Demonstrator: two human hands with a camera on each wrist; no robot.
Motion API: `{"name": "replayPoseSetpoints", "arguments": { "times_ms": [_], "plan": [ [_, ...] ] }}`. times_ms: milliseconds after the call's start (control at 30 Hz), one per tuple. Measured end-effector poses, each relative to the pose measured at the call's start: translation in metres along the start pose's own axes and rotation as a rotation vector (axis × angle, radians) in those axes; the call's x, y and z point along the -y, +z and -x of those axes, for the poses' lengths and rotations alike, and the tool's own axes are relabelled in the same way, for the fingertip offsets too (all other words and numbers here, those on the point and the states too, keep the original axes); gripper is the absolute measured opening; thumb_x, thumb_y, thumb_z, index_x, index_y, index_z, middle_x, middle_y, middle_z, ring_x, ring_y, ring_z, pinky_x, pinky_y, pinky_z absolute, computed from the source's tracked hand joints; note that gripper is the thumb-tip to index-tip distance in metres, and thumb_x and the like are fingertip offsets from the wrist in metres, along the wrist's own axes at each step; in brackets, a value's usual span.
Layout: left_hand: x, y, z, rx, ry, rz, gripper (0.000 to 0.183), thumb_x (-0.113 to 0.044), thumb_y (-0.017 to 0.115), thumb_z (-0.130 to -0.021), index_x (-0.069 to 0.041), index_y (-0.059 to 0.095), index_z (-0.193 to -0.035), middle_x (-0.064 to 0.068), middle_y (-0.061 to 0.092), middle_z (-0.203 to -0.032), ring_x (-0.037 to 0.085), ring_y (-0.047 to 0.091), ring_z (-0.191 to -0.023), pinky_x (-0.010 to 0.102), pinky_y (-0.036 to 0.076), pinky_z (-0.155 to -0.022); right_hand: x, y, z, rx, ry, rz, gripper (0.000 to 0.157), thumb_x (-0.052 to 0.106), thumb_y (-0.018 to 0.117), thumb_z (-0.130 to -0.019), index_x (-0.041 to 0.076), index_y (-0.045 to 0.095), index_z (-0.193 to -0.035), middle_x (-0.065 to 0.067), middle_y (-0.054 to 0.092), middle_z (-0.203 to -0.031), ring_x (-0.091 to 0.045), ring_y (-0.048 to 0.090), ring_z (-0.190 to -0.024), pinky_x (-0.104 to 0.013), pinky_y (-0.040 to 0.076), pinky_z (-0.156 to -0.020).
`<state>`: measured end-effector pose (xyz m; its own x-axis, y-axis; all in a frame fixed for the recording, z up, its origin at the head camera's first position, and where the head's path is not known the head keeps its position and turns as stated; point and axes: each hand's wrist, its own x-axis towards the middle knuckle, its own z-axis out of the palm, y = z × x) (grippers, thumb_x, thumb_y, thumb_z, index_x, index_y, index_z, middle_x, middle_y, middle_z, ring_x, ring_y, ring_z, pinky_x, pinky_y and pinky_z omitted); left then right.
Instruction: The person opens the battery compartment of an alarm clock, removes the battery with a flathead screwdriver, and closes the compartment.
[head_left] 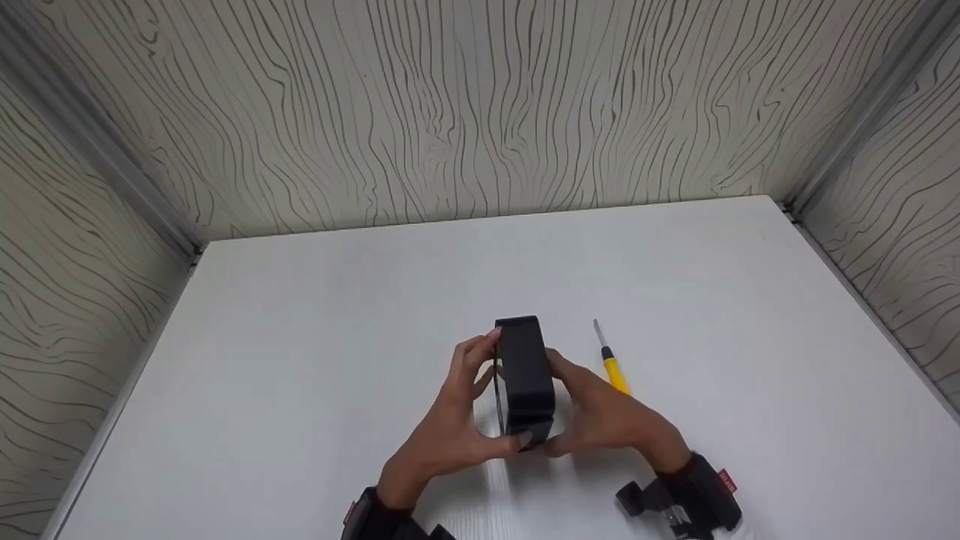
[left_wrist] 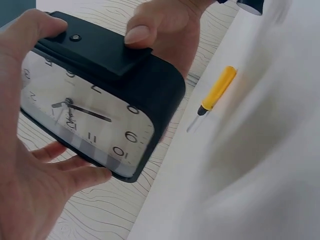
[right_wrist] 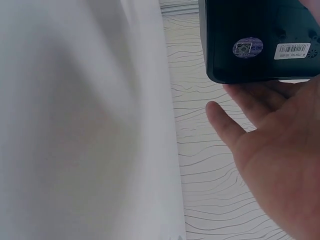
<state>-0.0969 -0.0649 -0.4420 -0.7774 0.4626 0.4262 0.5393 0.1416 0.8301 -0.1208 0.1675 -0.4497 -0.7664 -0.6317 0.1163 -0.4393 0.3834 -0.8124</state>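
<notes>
Both hands hold a black table clock above the white table, its narrow side facing up in the head view. My left hand grips it from the left, thumb at the near end and fingers toward the far end. From the right, my right hand holds it between thumb and fingers. The left wrist view shows the white dial, a screw in one black side, and the right thumb pressing beside a raised edge there. A barcode label and a round purple sticker mark its back.
A screwdriver with a yellow handle lies on the white table, just right of the right hand. Wood-grain panels stand behind the table and at both sides, with grey metal posts at the corners.
</notes>
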Motion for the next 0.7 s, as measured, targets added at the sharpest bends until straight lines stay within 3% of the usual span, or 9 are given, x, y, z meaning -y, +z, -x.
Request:
{"name": "replayPoseSetpoints", "arguments": {
  "times_ms": [200, 567, 700],
  "plan": [
    [-0.005, -0.002, 0.000, 0.013, -0.062, 0.054, 0.107, -0.027, 0.083, -0.074, -0.024, 0.013, -0.156, 0.002, 0.026, -0.149, 0.023, 0.034, -0.140, 0.048, 0.039, -0.112, 0.001, -0.001, -0.001, -0.026, -0.014, -0.021, 0.107, 0.039, 0.091, -0.062, 0.034, 0.029, -0.149, 0.013, 0.048, -0.145, -0.012, 0.045, -0.135, -0.055, 0.036, -0.113],
    [-0.006, -0.005, 0.001, 0.033, -0.124, 0.065, 0.112, -0.022, 0.081, -0.076, -0.027, 0.003, -0.156, 0.002, 0.016, -0.159, 0.029, 0.029, -0.146, 0.056, 0.037, -0.111, 0.001, -0.009, 0.002, -0.085, -0.083, 0.074, 0.109, 0.041, 0.089, -0.063, 0.028, 0.028, -0.152, 0.009, 0.042, -0.150, -0.014, 0.040, -0.140, -0.048, 0.036, -0.115],
    [-0.008, -0.007, 0.001, 0.035, -0.119, 0.064, 0.112, -0.020, 0.080, -0.076, -0.027, 0.002, -0.156, 0.003, 0.017, -0.160, 0.028, 0.030, -0.146, 0.056, 0.037, -0.110, 0.001, -0.012, 0.003, -0.106, -0.101, 0.068, 0.111, 0.031, 0.092, -0.060, 0.026, 0.029, -0.152, 0.007, 0.040, -0.152, -0.014, 0.037, -0.143, -0.048, 0.035, -0.115]
  ]
}}
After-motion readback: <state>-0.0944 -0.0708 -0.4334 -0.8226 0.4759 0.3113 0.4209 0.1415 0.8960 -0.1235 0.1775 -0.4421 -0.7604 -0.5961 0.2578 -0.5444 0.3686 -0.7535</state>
